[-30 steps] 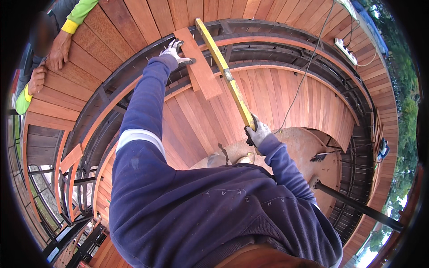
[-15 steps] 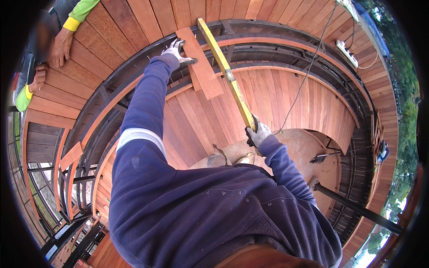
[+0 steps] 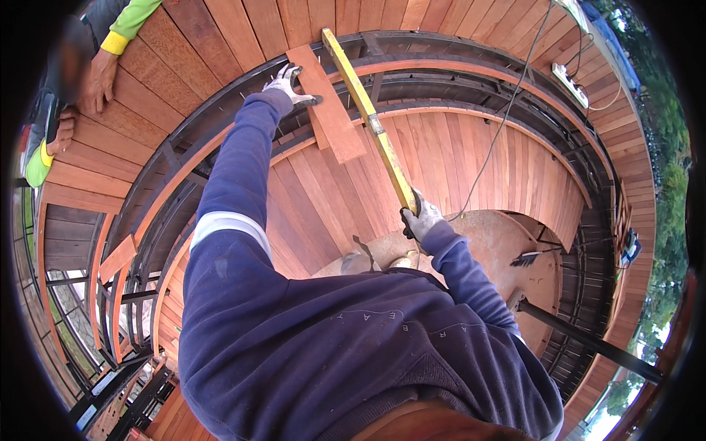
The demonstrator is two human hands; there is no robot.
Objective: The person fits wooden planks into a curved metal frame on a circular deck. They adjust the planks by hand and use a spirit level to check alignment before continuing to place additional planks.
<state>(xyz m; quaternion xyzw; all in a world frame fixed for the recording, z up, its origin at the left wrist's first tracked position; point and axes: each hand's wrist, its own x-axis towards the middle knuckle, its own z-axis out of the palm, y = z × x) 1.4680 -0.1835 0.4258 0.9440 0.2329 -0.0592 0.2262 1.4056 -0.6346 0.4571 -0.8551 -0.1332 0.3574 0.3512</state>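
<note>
Deck mostly boarded; loose board unfixed over the open curved gap. Left hand fingers spread flat on it; right hand fingers clamped round yellow level.

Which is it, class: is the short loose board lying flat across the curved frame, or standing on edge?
Flat. The short board shows its broad face upward across the curved frame, with the left hand at its edge.

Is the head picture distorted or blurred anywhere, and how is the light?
Head view: fisheye bends the reddish wooden deck boards into arcs, with black corners; soft even daylight, without hard shadows; the long yellow spirit level and gloved left hand look sharp; only the co-worker's face is blurred.
</note>
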